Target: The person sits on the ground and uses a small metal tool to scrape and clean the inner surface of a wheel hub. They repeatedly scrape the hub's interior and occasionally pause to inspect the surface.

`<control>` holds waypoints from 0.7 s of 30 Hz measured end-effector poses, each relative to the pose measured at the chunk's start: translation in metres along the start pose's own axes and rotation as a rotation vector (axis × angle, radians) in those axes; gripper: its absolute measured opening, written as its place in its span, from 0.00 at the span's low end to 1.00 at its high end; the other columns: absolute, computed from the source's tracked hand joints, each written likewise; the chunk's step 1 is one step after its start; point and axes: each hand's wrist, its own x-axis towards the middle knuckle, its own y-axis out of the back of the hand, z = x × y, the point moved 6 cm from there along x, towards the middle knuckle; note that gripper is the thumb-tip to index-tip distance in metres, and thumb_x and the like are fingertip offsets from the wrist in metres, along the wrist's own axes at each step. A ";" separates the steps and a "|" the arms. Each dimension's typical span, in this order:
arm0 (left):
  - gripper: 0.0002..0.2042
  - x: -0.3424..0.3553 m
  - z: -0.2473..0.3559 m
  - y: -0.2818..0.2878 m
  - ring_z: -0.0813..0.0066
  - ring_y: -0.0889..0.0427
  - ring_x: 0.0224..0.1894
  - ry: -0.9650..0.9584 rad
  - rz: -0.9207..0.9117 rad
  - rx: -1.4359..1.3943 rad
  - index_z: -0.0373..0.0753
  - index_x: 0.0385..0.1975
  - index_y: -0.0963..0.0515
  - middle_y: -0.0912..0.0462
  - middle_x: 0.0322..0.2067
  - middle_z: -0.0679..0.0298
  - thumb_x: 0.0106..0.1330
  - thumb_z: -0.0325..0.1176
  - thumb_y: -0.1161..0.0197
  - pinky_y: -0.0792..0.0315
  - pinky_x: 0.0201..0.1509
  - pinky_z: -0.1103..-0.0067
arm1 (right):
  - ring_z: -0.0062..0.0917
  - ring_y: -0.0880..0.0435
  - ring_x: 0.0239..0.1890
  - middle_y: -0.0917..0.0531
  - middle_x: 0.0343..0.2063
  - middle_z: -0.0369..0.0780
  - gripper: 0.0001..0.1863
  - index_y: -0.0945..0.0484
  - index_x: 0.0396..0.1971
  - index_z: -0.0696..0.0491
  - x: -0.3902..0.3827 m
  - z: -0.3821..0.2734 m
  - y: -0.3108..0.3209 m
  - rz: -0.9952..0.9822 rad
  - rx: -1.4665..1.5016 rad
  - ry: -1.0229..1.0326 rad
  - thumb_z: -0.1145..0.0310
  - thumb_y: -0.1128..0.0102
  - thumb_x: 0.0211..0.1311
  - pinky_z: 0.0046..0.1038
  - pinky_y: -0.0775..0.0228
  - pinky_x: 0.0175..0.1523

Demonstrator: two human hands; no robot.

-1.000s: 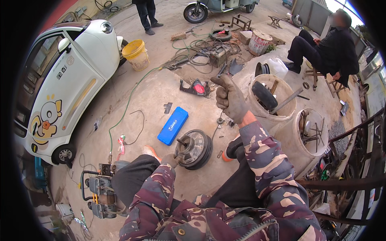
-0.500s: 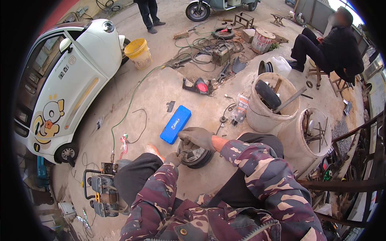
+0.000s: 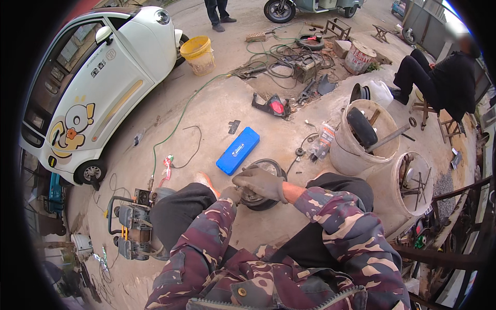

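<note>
Between my knees a small wheel [image 3: 270,166] with a dark rim lies on the concrete. My left hand [image 3: 231,194], in a grey glove, is closed at the wheel's left edge. From the right, my gloved right hand [image 3: 262,184] reaches over the wheel's middle, its fingers bent and pressed together close to the left hand. The right hand covers much of the hub, and whatever is in its fingers is hidden. Just beyond the wheel sits a closed blue case [image 3: 237,151]. A small dark flat piece [image 3: 234,126] lies past the case.
Right of me stand two white buckets [image 3: 345,147] with metal parts. An air compressor [image 3: 135,227] is at my left, with a green hose [image 3: 178,121] running forward. A white vehicle [image 3: 111,77], a yellow bucket [image 3: 199,56] and a seated person [image 3: 444,77] are farther off.
The whole view has shifted, so the scene sits farther right and lower. My right hand has flattened somewhat over the wheel, and both hands stay at it.
</note>
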 end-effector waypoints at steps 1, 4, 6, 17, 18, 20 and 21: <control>0.26 -0.002 0.003 0.000 0.49 0.14 0.51 -0.008 0.001 -0.020 0.37 0.48 0.14 0.12 0.44 0.47 0.75 0.54 0.49 0.24 0.57 0.61 | 0.34 0.20 0.47 0.18 0.44 0.45 0.22 0.19 0.52 0.56 0.000 -0.001 -0.007 -0.028 -0.031 0.059 0.53 0.50 0.76 0.32 0.30 0.57; 0.25 -0.004 0.013 -0.002 0.49 0.14 0.52 -0.122 0.029 0.024 0.37 0.48 0.14 0.12 0.44 0.47 0.74 0.54 0.48 0.24 0.57 0.61 | 0.20 0.26 0.35 0.21 0.33 0.35 0.26 0.18 0.51 0.59 -0.005 0.002 -0.020 -0.050 0.105 -0.007 0.50 0.46 0.72 0.25 0.33 0.43; 0.25 -0.004 0.015 -0.003 0.49 0.15 0.52 -0.174 0.059 0.067 0.37 0.48 0.14 0.12 0.44 0.47 0.74 0.54 0.48 0.24 0.58 0.61 | 0.15 0.30 0.30 0.25 0.28 0.31 0.28 0.18 0.52 0.60 -0.009 0.002 -0.025 -0.063 0.225 -0.098 0.49 0.44 0.70 0.22 0.35 0.37; 0.25 -0.014 0.005 0.008 0.48 0.15 0.53 -0.190 0.220 0.118 0.38 0.49 0.14 0.12 0.45 0.47 0.74 0.53 0.47 0.25 0.58 0.61 | 0.18 0.26 0.29 0.19 0.39 0.41 0.43 0.32 0.69 0.64 -0.004 -0.027 0.005 0.149 0.028 0.102 0.38 0.50 0.73 0.25 0.29 0.41; 0.24 -0.016 0.003 0.010 0.48 0.15 0.53 -0.173 0.232 0.056 0.38 0.49 0.14 0.12 0.46 0.47 0.74 0.53 0.46 0.25 0.58 0.61 | 0.17 0.28 0.26 0.20 0.35 0.40 0.42 0.32 0.69 0.63 -0.007 -0.038 0.017 0.165 -0.014 0.188 0.38 0.50 0.74 0.25 0.32 0.37; 0.24 -0.018 0.002 0.009 0.48 0.15 0.53 -0.172 0.223 0.042 0.38 0.50 0.15 0.13 0.46 0.47 0.74 0.53 0.46 0.25 0.59 0.61 | 0.16 0.34 0.22 0.26 0.26 0.36 0.37 0.33 0.68 0.63 -0.011 -0.053 0.035 0.168 0.056 0.222 0.44 0.55 0.77 0.24 0.37 0.30; 0.24 -0.018 0.002 0.006 0.48 0.15 0.53 -0.165 0.196 0.043 0.38 0.50 0.15 0.13 0.47 0.47 0.74 0.53 0.46 0.25 0.60 0.61 | 0.17 0.37 0.20 0.31 0.22 0.34 0.33 0.34 0.68 0.62 -0.018 -0.057 0.044 0.158 0.174 0.179 0.49 0.59 0.79 0.24 0.41 0.27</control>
